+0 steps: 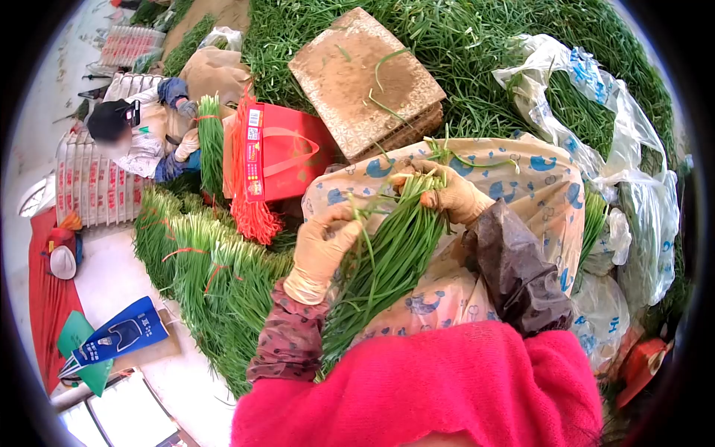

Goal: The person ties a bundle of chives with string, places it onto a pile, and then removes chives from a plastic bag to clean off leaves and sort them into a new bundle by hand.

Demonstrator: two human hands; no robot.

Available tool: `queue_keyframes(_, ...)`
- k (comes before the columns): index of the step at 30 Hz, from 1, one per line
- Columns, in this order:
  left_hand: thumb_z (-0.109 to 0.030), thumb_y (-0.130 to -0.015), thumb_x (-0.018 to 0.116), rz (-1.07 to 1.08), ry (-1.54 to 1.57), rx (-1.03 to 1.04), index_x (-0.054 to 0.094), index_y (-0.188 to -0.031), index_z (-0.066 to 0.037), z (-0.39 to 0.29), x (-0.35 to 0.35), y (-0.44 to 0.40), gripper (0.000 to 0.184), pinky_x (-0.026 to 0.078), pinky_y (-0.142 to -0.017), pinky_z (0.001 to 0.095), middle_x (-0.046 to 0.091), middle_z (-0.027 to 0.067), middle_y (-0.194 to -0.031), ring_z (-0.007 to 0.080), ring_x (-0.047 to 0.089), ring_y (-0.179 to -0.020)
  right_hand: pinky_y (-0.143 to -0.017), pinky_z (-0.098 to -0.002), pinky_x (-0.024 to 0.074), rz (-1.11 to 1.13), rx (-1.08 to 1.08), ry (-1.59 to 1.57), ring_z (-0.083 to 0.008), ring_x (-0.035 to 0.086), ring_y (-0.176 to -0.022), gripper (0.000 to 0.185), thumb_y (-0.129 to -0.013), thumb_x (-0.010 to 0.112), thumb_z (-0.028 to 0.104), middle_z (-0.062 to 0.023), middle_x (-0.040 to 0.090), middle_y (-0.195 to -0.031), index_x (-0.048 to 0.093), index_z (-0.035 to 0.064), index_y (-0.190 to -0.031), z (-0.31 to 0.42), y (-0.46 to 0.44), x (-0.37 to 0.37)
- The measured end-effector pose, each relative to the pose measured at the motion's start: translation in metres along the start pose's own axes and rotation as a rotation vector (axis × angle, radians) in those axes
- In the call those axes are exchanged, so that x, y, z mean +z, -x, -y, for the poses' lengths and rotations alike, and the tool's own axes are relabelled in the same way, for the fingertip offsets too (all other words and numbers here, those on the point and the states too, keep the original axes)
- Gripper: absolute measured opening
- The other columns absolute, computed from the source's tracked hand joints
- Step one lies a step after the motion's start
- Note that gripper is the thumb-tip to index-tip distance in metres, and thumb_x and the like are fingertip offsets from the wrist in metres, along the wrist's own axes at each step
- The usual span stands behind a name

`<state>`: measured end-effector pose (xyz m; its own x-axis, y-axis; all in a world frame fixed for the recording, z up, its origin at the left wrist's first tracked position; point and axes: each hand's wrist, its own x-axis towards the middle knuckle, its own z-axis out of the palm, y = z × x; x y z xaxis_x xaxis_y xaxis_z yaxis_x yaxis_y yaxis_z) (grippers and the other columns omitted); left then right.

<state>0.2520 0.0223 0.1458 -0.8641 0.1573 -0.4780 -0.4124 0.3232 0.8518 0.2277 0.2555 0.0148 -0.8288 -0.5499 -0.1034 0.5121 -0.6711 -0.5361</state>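
A loose bunch of chives (398,253) lies slantwise over my lap, its pale cut ends up and its green leaves toward my left sleeve. My right hand (456,198), in a tan glove, is closed around the bunch near the cut ends. My left hand (322,249), also gloved, is beside the bunch, with thumb and fingers pinched on a few thin stalks. The patterned apron (547,175) covers my lap under the chives.
Tied chive bundles (201,261) stand at left, beside a red bag (287,153) with red ties (249,201). A board-topped stack (365,74) is ahead, loose chives (462,45) behind it. Plastic bags (640,201) lie right. A co-worker (141,134) holds a bundle.
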Motion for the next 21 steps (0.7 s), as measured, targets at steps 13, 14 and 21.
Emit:
queue_keyframes(13,-0.005,-0.078,0.075,-0.003,0.015,0.023,0.060,-0.110,0.001,0.020,0.047,-0.033,0.036,0.047,-0.082,0.0233,0.065,0.0043,-0.097,0.0102,0.058,-0.087,-0.091,-0.0286,0.0483,0.010,0.062,-0.032,-0.0150,0.059,-0.104,0.051,-0.075,0.077,0.008,-0.0055,0.063,-0.112,0.054,0.0006,-0.121,0.014,0.003,0.018)
queue_keyframes(14,-0.012,-0.080,0.074,-0.043,-0.007,0.101,0.066,-0.101,0.000,0.025,0.048,-0.034,0.026,0.047,-0.073,0.0244,0.067,0.0038,-0.086,0.0102,0.060,-0.077,-0.089,-0.0275,0.0489,-0.002,0.063,0.005,-0.0145,0.060,-0.102,0.050,-0.076,0.076,0.007,-0.0054,0.063,-0.111,0.054,0.0001,-0.120,0.012,0.003,0.017)
queue_keyframes(21,-0.008,-0.080,0.070,-0.157,-0.489,0.224,0.066,-0.094,-0.001,0.010,0.047,-0.029,0.016,0.046,-0.064,0.0252,0.065,0.0031,-0.079,0.0087,0.058,-0.071,-0.085,-0.0267,0.0493,-0.155,0.143,0.048,-0.0132,0.061,-0.095,0.049,-0.075,0.077,0.008,-0.0057,0.064,-0.106,0.056,-0.0003,-0.118,0.006,0.006,0.019)
